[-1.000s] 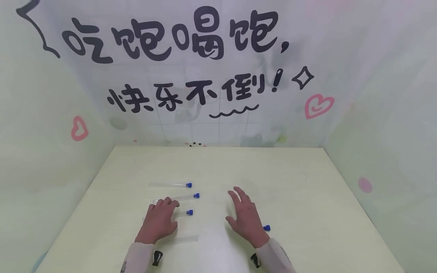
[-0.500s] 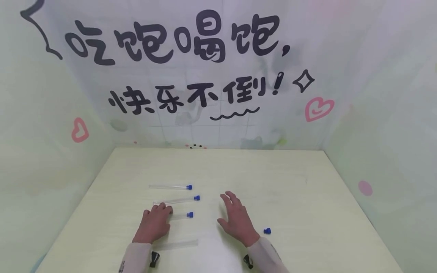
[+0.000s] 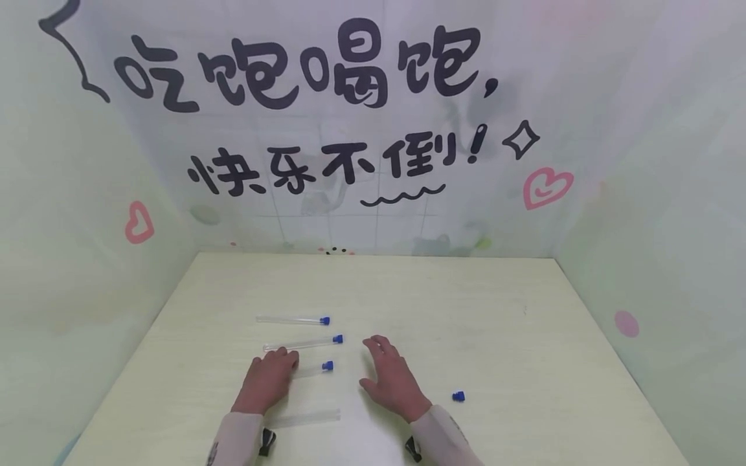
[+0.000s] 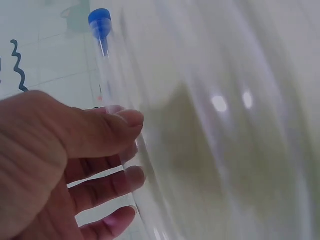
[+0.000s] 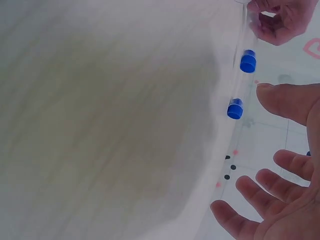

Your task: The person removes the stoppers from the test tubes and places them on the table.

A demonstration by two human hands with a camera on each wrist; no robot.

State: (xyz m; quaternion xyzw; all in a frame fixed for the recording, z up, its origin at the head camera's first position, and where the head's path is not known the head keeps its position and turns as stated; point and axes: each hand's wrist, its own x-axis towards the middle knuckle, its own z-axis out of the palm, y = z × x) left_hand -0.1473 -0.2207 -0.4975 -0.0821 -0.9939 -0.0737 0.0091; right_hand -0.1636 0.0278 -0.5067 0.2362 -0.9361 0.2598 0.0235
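My left hand (image 3: 265,382) pinches a clear test tube (image 3: 311,372) with a blue stopper (image 3: 328,366). In the left wrist view, the thumb (image 4: 127,120) lies across this tube and the fingers curl behind it. Farther back lie two more stoppered tubes, the middle test tube (image 3: 303,344) just beyond my left fingers and the far test tube (image 3: 291,320). A test tube with no stopper (image 3: 309,419) lies nearest me, partly hidden by the left wrist. My right hand (image 3: 393,382) hovers over the table, fingers spread and holding nothing.
A loose blue stopper (image 3: 458,396) lies on the table right of my right wrist. The pale table (image 3: 524,336) is bounded by a printed back wall (image 3: 373,226) and side walls. Black clips (image 3: 412,448) show at both cuffs.
My right hand has moved left, toward the tubes, uncovering the loose stopper. My left hand has drawn slightly back and its fingers have closed on the third tube.
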